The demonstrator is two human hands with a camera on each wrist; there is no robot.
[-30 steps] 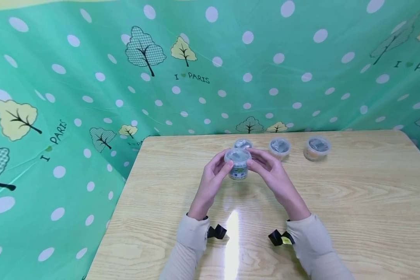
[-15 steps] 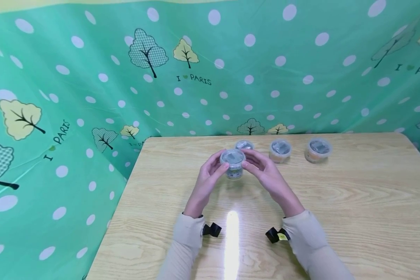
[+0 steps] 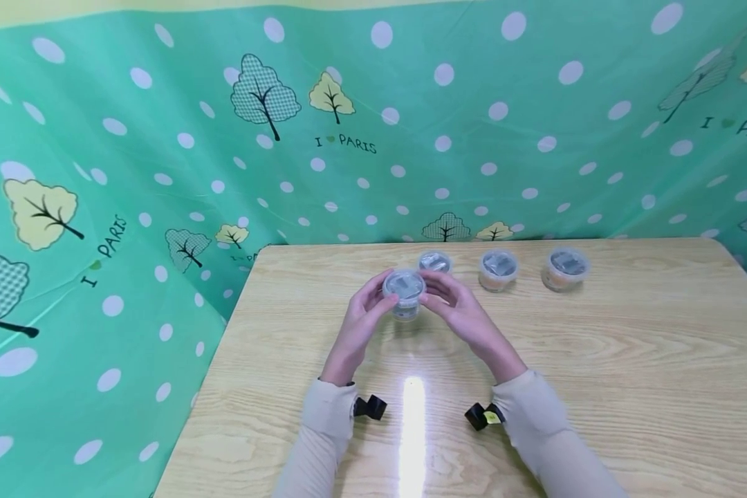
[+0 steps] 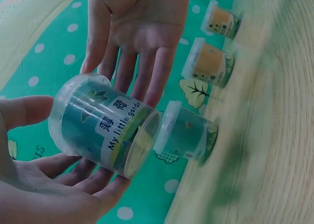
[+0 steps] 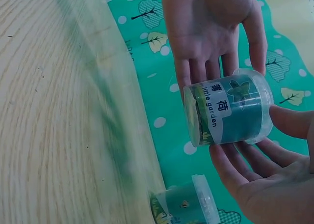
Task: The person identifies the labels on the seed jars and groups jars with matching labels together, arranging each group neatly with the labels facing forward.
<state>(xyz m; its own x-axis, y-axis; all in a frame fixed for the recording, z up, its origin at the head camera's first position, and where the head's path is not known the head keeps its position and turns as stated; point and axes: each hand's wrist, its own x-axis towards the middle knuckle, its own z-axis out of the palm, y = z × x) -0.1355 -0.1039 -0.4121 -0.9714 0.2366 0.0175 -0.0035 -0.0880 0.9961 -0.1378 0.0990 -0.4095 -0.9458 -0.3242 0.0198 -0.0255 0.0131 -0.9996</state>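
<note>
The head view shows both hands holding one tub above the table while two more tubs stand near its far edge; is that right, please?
Not quite: the head view shows three more tubs near the far edge of the table, not two; the left hand and right hand do hold one tub above it.

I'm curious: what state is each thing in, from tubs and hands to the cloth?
Held clear plastic tub with teal label: lidded, raised off the pale wood-grain table
Left hand: grips the held tub's left side
Right hand: grips its right side
Standing clear plastic tub with teal label: lidded, upright
Left orange-labelled clear plastic tub: lidded, upright
Right orange-labelled clear plastic tub: lidded, upright
Green dotted cloth: hanging, creased
</note>
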